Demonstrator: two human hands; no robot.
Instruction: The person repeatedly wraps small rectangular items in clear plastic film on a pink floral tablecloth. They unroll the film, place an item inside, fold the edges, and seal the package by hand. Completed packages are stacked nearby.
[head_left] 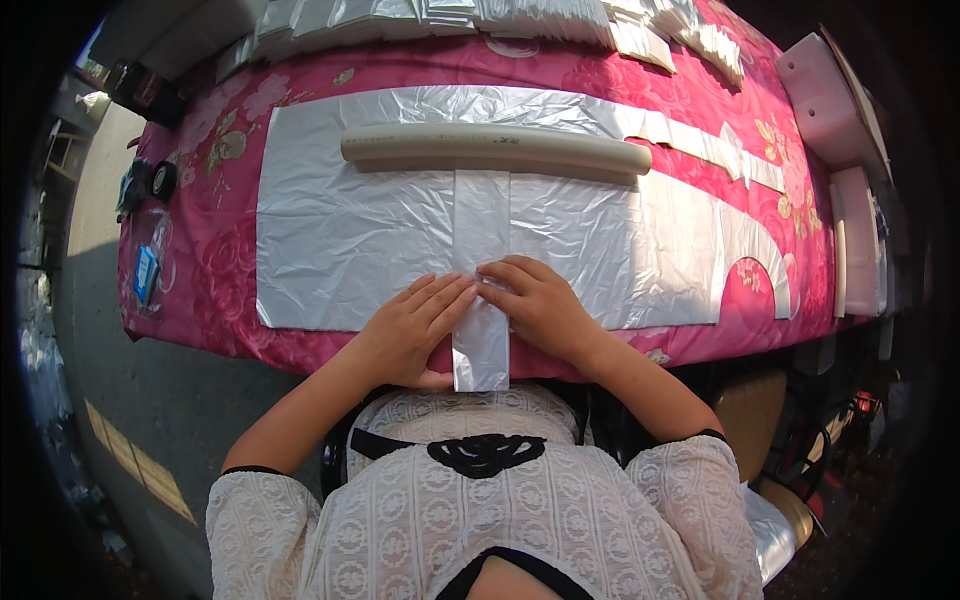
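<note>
A narrow folded strip of thin white plastic film [481, 352] runs toward me, its near end hanging past the table edge. My left hand [420, 322] lies along the strip's left side, fingers stretched out flat and thumb apart near the strip's lower end. From the right, my right hand [537, 304] rests its slightly bent fingertips on the same strip, close to the left fingertips. Beneath is a wide, wrinkled sheet of white plastic film [350, 235]. A long beige tube [495, 148] lies across it, over the strip's far end.
A pink floral tablecloth [220, 250] covers the table. Stacks of folded white film [540, 15] line the far edge. A cut-out film piece [700, 240] extends right. White foam boxes [825, 95] stand at right. A blue packet [146, 275] and black tape roll [163, 180] lie left.
</note>
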